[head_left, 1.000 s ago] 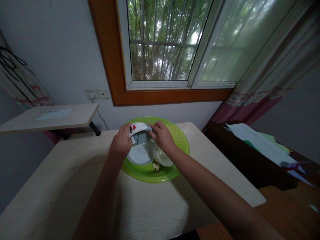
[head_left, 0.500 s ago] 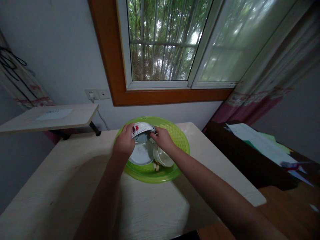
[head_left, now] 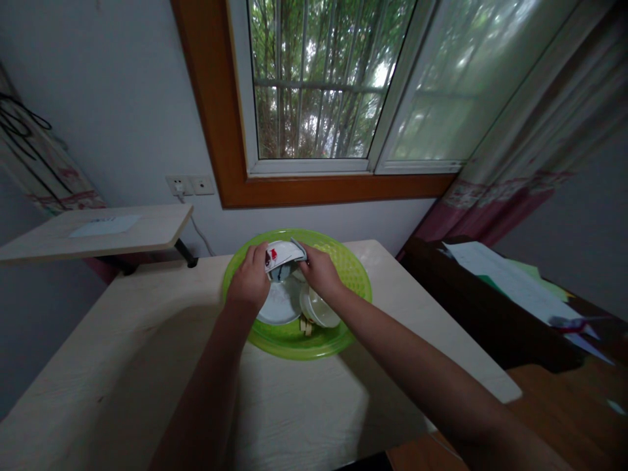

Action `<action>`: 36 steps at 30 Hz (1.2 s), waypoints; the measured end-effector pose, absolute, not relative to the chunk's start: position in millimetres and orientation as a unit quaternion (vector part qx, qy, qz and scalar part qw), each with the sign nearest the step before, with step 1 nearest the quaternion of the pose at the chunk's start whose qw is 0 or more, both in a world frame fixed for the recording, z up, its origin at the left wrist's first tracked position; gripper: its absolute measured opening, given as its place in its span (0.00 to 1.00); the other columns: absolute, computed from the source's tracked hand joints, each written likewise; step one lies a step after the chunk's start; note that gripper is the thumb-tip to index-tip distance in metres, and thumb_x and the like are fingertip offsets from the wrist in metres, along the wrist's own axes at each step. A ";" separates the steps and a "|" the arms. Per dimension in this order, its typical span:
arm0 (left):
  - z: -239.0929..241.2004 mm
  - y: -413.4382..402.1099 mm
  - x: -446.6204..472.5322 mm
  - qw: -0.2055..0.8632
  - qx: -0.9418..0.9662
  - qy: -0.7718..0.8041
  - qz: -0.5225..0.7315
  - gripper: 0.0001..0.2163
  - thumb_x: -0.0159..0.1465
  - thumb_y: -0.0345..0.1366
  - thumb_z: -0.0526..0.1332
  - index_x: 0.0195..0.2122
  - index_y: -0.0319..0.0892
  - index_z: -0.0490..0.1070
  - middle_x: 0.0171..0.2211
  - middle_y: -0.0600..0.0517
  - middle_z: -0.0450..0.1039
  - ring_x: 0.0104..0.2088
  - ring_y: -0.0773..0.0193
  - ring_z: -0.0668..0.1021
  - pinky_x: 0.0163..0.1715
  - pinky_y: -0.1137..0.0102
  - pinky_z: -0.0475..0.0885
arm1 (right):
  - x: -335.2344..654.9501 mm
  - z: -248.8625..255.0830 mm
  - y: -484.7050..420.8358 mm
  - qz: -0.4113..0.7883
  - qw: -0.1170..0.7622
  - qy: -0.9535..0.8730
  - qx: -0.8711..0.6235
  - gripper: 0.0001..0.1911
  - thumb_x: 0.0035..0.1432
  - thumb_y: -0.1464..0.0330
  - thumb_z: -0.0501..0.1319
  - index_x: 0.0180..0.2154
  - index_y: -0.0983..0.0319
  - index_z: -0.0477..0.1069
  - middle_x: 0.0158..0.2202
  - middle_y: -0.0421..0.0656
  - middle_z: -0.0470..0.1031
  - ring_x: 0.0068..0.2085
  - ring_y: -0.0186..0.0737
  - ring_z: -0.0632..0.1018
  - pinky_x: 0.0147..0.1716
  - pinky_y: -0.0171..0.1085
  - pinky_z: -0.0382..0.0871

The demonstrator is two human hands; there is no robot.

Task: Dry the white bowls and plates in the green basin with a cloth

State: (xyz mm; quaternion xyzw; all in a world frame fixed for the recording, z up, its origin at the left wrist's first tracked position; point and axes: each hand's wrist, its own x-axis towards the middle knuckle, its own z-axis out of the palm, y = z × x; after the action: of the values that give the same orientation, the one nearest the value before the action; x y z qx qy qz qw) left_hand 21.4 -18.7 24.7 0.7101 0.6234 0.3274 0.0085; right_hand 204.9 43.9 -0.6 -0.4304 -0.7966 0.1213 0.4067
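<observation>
Both of my hands are over a round green plastic basin [head_left: 350, 275] on the pale wooden table [head_left: 122, 366]. My left hand [head_left: 250, 282] grips the left rim of a white bowl with red marks [head_left: 280, 252], which is tilted on its side. My right hand [head_left: 318, 271] is closed on the bowl's right edge together with a grey cloth [head_left: 298, 249]. Under the bowl lies a white plate [head_left: 279, 305]. A small white bowl [head_left: 320, 309] sits beside the plate, below my right wrist.
A small side table [head_left: 98, 232] with a sheet of paper stands at the left by the wall sockets [head_left: 190, 185]. A dark cabinet [head_left: 485, 314] with papers is at the right. A window and curtain are behind the table.
The tilted bowl has been turned slightly between my hands and shifted a little to the right. My left hand moved right with it. The cloth stays at the bowl's right edge.
</observation>
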 end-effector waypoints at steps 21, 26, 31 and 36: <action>10.2 -7.8 7.8 0.031 0.727 0.578 0.369 0.29 0.57 0.19 0.50 0.61 0.38 0.65 0.55 0.39 0.71 0.58 0.53 0.73 0.60 0.55 0.69 | 202.3 21.8 17.7 0.127 0.409 -0.880 -0.206 0.27 0.70 0.57 0.55 0.67 0.56 0.57 0.69 0.50 0.61 0.69 0.47 0.63 0.68 0.53 0.57; 11.1 -8.0 4.3 0.041 0.727 0.574 0.374 0.30 0.55 0.19 0.50 0.60 0.38 0.66 0.55 0.40 0.71 0.59 0.53 0.72 0.61 0.55 0.68 | 204.8 17.5 17.6 0.206 0.481 -0.825 -0.215 0.20 0.72 0.66 0.46 0.63 0.56 0.59 0.67 0.48 0.63 0.67 0.44 0.65 0.66 0.52 0.59; 13.8 -9.4 4.4 0.043 0.723 0.580 0.372 0.30 0.55 0.20 0.50 0.59 0.40 0.67 0.55 0.41 0.71 0.59 0.53 0.72 0.61 0.56 0.67 | 204.4 11.8 24.5 0.228 0.519 -0.786 -0.248 0.14 0.67 0.72 0.51 0.53 0.57 0.64 0.61 0.49 0.69 0.63 0.44 0.70 0.63 0.51 0.65; 15.4 -9.4 -1.3 0.031 0.726 0.577 0.373 0.28 0.56 0.21 0.50 0.57 0.40 0.68 0.52 0.41 0.72 0.55 0.53 0.74 0.59 0.57 0.69 | 203.2 8.2 30.7 0.221 0.512 -0.788 -0.262 0.16 0.61 0.72 0.59 0.51 0.58 0.66 0.58 0.50 0.70 0.60 0.43 0.72 0.60 0.48 0.68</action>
State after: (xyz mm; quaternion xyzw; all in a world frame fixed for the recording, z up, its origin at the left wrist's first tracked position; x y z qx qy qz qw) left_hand -1.3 -9.4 15.4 0.7256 0.5772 0.3733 0.0312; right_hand 203.2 30.7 8.2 -0.2617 -0.7881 0.2207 0.5115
